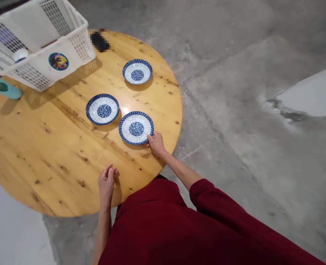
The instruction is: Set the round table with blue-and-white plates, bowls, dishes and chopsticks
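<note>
Three blue-and-white patterned plates lie on a round wooden table (55, 154). My right hand (155, 142) grips the rim of the nearest plate (136, 128) at its lower right edge, with the plate flat on the wood. A second plate (102, 109) sits just to its left, and a third plate (137, 71) lies farther back. My left hand (107, 181) rests on the table near the front edge, fingers curled loosely with nothing in them.
A white plastic basket (38, 40) stands at the table's back left, holding a small white object (20, 54). A teal object (1, 88) lies beside it. A dark blurred item (99, 41) sits behind. Grey concrete floor (248, 110) surrounds the table.
</note>
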`<state>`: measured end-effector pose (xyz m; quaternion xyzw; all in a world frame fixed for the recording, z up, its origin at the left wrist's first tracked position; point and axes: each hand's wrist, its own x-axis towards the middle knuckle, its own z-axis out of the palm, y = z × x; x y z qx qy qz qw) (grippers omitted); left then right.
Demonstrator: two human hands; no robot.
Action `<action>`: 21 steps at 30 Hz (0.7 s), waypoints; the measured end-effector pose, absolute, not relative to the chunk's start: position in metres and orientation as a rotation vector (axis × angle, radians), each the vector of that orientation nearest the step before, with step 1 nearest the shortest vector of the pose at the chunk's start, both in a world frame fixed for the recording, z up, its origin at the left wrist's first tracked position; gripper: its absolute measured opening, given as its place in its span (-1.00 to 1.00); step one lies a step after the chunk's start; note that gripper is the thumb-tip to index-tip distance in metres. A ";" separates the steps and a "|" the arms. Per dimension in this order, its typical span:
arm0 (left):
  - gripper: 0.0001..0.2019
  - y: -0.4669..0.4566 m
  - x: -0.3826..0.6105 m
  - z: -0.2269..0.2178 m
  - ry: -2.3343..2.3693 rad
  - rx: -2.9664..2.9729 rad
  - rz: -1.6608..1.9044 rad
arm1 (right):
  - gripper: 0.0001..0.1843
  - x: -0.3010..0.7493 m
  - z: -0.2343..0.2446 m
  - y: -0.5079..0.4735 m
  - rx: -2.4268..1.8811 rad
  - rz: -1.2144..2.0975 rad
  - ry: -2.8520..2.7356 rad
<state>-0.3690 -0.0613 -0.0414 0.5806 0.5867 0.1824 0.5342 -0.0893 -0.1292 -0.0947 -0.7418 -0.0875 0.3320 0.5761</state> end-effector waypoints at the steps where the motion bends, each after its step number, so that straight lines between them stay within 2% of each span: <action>1: -0.49 -0.057 -0.369 -0.041 1.391 1.388 0.424 | -0.92 -0.090 -0.094 -0.129 -1.744 0.769 -0.202; 6: -0.49 -0.038 -0.378 -0.036 1.347 1.374 0.406 | -0.97 -0.095 -0.089 -0.127 -1.755 0.724 -0.140; 18: -0.54 -0.015 -0.392 -0.045 1.243 1.386 0.338 | -0.97 -0.101 -0.085 -0.130 -1.818 0.686 -0.125; 21: -0.54 -0.010 -0.394 -0.049 1.236 1.397 0.316 | -0.90 -0.104 -0.083 -0.135 -1.778 0.703 -0.114</action>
